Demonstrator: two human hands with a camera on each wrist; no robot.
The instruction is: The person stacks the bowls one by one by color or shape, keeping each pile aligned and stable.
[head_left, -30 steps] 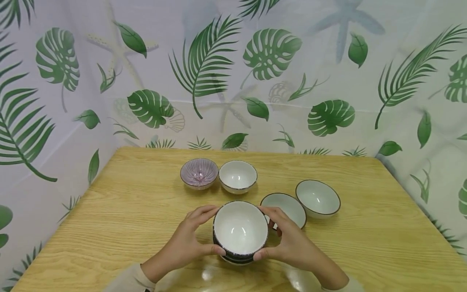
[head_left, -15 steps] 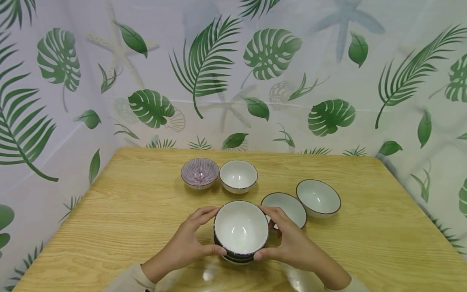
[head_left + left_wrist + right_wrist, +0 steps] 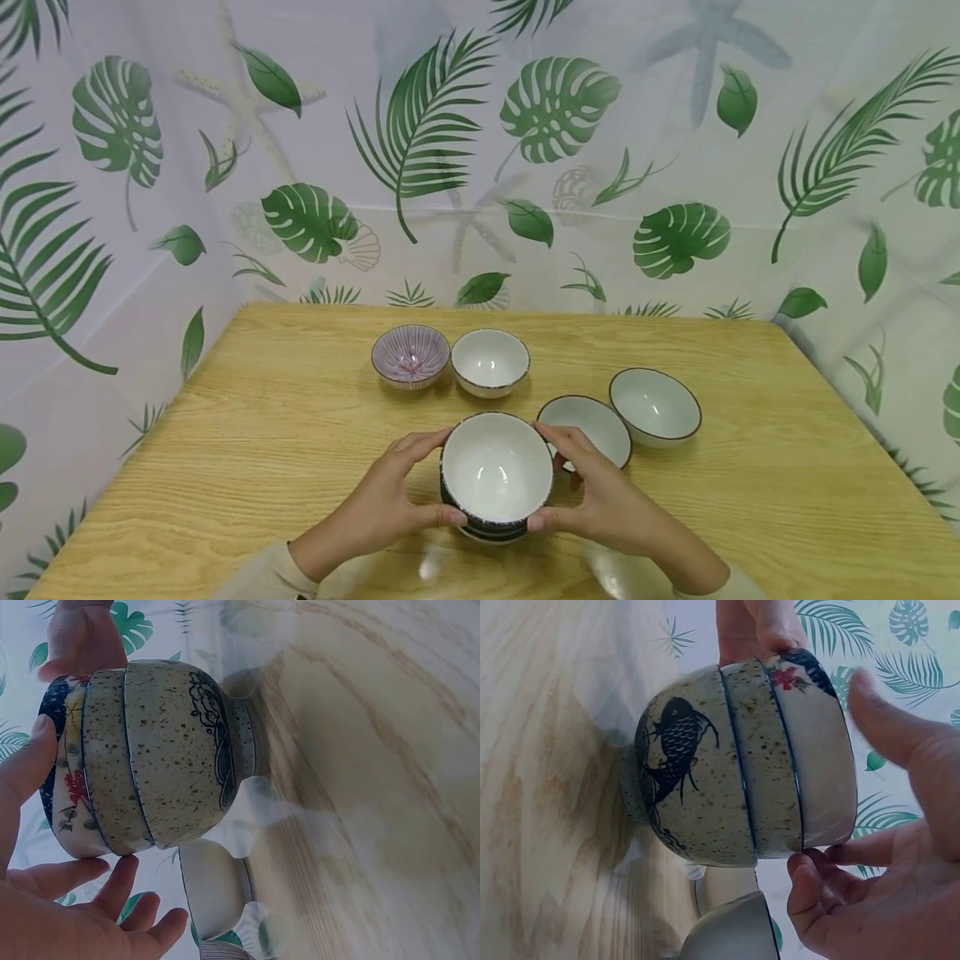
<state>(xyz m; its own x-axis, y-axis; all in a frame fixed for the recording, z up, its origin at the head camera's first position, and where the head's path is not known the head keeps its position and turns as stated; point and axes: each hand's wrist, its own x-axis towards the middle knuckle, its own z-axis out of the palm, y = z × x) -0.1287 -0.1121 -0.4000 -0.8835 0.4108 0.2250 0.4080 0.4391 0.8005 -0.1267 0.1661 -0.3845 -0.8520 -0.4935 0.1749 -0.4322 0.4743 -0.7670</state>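
Observation:
In front of the person stands a stack of three bowls. The top bowl point(image 3: 497, 467) is white inside, with a floral and dark blue outside. Below it are a speckled bowl point(image 3: 109, 772) and a lower speckled bowl point(image 3: 701, 772) with a dark fish drawn on its side. The left hand point(image 3: 386, 500) grips the top bowl from the left, thumb at the near side and fingers by its wall. From the right, the right hand point(image 3: 600, 500) holds that same bowl between thumb and fingers. Most of the two lower bowls is hidden from above.
Behind the stack sit a purple-striped bowl point(image 3: 410, 357) and a small white bowl point(image 3: 490, 362). To the right, a shallow brown-rimmed bowl point(image 3: 588, 429) lies partly behind the right hand, beside another brown-rimmed bowl point(image 3: 654, 406). A leaf-print cloth point(image 3: 570, 183) backs the wooden table point(image 3: 285, 417).
Almost nothing differs. Both hands keep their hold on the top bowl, the right thumb a touch further right, and the other bowls stay where they were.

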